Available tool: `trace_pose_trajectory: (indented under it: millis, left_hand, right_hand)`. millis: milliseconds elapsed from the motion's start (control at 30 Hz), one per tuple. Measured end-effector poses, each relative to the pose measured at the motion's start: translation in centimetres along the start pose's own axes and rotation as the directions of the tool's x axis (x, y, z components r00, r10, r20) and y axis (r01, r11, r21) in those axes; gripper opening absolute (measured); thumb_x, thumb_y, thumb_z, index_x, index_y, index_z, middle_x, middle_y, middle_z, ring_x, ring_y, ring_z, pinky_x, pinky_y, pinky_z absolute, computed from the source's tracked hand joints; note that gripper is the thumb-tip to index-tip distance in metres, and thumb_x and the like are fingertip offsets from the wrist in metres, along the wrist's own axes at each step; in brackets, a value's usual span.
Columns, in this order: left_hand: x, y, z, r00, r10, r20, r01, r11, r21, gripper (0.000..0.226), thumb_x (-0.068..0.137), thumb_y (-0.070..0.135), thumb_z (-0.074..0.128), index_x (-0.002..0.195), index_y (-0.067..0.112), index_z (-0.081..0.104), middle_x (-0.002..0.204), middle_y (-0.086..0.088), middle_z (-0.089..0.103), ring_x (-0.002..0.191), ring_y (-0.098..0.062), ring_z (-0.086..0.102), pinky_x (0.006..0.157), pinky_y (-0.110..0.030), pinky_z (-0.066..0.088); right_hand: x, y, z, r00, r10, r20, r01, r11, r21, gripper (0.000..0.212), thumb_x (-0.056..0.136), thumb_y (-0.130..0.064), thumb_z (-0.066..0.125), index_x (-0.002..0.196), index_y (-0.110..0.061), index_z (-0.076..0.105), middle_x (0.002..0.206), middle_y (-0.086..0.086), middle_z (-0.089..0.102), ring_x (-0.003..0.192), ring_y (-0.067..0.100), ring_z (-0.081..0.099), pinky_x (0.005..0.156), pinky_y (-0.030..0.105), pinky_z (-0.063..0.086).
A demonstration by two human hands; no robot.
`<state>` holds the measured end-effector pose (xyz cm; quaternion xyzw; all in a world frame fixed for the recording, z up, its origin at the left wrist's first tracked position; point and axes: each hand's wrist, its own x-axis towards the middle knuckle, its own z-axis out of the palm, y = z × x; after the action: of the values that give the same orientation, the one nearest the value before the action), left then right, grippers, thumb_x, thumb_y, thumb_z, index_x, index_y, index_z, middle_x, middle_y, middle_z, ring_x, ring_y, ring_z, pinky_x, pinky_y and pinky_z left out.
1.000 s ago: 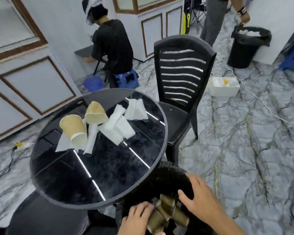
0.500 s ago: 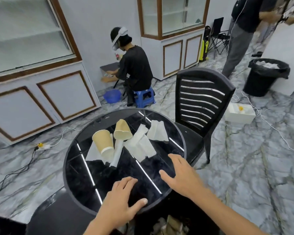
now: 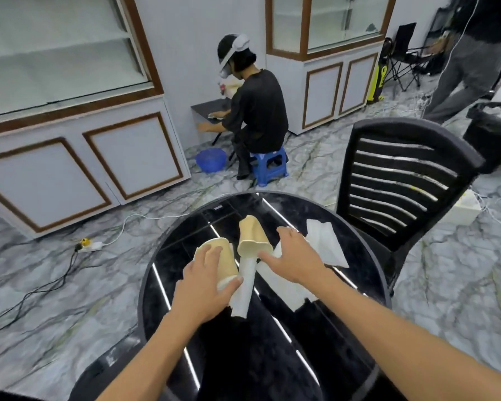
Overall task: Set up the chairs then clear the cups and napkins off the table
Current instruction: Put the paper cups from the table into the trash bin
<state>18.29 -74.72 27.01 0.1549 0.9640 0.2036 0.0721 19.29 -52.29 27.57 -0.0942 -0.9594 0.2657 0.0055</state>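
A round glossy black table (image 3: 359, 287) carries two tan paper cups and several white napkins. My left hand (image 3: 204, 287) wraps one paper cup (image 3: 224, 256) that lies on its side, fingers over its wall and thumb at its rim. A crushed cup (image 3: 253, 235) lies just to the right of it. My right hand (image 3: 294, 256) hovers spread over a flat napkin (image 3: 284, 290), thumb close to the crushed cup's rim. A rolled napkin (image 3: 245, 287) lies between my hands, and another napkin (image 3: 324, 244) lies farther right. A black slatted chair (image 3: 402, 175) stands at the table's right.
A second dark chair (image 3: 104, 369) sits at the near left. A person sits on a blue stool (image 3: 268, 167) beside a blue basin (image 3: 211, 160). A black bin (image 3: 492, 131), a white box (image 3: 460, 211) and a power strip (image 3: 88, 246) with cables are on the marble floor.
Both hands came up from the bag of cups below the table edge and reached forward across the table. My left hand closed around the lying cup. The view tilted upward.
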Motion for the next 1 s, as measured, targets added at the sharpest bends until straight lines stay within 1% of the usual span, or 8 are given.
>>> trace_pose_trajectory:
  millis: [133,233,333,400,500,700,900,1000]
  left_hand:
    - [3.1,-1.3,0.4,0.999,-0.019,-0.032,0.018,1.0,-0.025,0.076,0.084,0.07,0.053,0.148,0.045,0.022,0.165,0.013,0.001,0.142,-0.037,0.034,0.094,-0.057,0.05]
    - [4.4,-2.0,1.2,0.999,-0.009,-0.037,0.007,0.998,-0.056,0.077,0.082,0.069,0.057,0.147,0.046,0.023,0.165,0.013,0.0,0.142,-0.038,0.035,0.093,-0.056,0.051]
    - [5.1,-2.1,2.2,0.999,0.03,-0.036,-0.033,0.994,-0.101,0.077,0.083,0.063,0.061,0.147,0.047,0.022,0.165,0.01,0.001,0.145,-0.039,0.029,0.102,-0.056,0.045]
    - [5.5,-2.0,2.7,0.996,0.073,-0.056,-0.08,0.99,-0.12,0.074,0.085,0.054,0.062,0.148,0.041,0.026,0.166,0.006,0.002,0.15,-0.037,0.019,0.114,-0.055,0.034]
    - [5.9,-2.0,3.5,0.997,0.043,-0.061,-0.053,0.982,-0.179,0.069,0.083,0.047,0.062,0.145,0.04,0.031,0.167,0.003,-0.005,0.149,-0.042,0.014,0.118,-0.058,0.028]
    - [6.1,-1.7,4.7,0.994,-0.023,-0.111,-0.004,0.971,-0.239,0.076,0.075,0.047,0.067,0.142,0.044,0.032,0.165,0.011,-0.014,0.151,-0.044,0.006,0.104,-0.051,0.038]
    - [5.9,-1.9,4.8,0.986,-0.008,-0.168,-0.026,0.979,-0.201,0.081,0.072,0.046,0.072,0.143,0.043,0.035,0.165,0.015,-0.01,0.149,-0.04,0.016,0.081,-0.038,0.043]
    - [5.4,-1.8,4.2,0.98,-0.003,-0.198,-0.039,0.977,-0.208,0.08,0.073,0.042,0.074,0.144,0.042,0.036,0.166,0.011,-0.003,0.15,-0.035,0.016,0.086,-0.038,0.042]
  right_hand:
    - [4.7,-2.4,1.7,1.0,0.005,-0.028,-0.005,1.0,-0.03,0.069,0.079,-0.07,0.053,0.119,-0.013,0.047,0.124,0.004,0.052,0.108,0.022,0.049,0.077,0.034,0.04]
    - [6.7,-3.0,3.2,0.999,0.019,-0.032,-0.02,0.999,-0.035,0.071,0.079,-0.07,0.054,0.119,-0.01,0.047,0.119,0.006,0.053,0.109,0.025,0.051,0.083,0.04,0.049]
    - [7.8,-3.3,4.6,0.999,0.033,-0.035,-0.035,0.998,-0.055,0.075,0.077,-0.073,0.053,0.117,-0.01,0.046,0.116,0.006,0.054,0.106,0.026,0.053,0.084,0.044,0.052]
    - [8.2,-3.4,5.4,0.999,0.035,-0.036,-0.037,0.997,-0.063,0.077,0.076,-0.074,0.053,0.119,-0.01,0.045,0.117,0.006,0.054,0.106,0.026,0.053,0.083,0.044,0.052]
    - [8.4,-3.3,6.4,0.999,0.027,-0.03,-0.029,0.997,-0.072,0.077,0.076,-0.073,0.053,0.121,-0.011,0.043,0.117,0.007,0.052,0.106,0.027,0.051,0.083,0.043,0.051]
    - [7.8,-2.7,7.4,0.999,0.015,-0.039,-0.017,0.997,-0.07,0.071,0.079,-0.066,0.057,0.12,-0.009,0.045,0.118,0.008,0.052,0.104,0.028,0.05,0.083,0.043,0.051]
    - [7.0,-2.5,6.9,0.997,0.012,-0.075,-0.014,1.0,-0.027,0.066,0.08,-0.059,0.06,0.12,-0.008,0.049,0.119,0.008,0.053,0.107,0.028,0.049,0.087,0.041,0.048]
    - [5.9,-1.8,6.1,0.993,0.009,-0.12,-0.005,0.999,0.039,0.057,0.081,-0.054,0.063,0.113,-0.009,0.052,0.112,0.006,0.055,0.102,0.026,0.05,0.083,0.04,0.049]
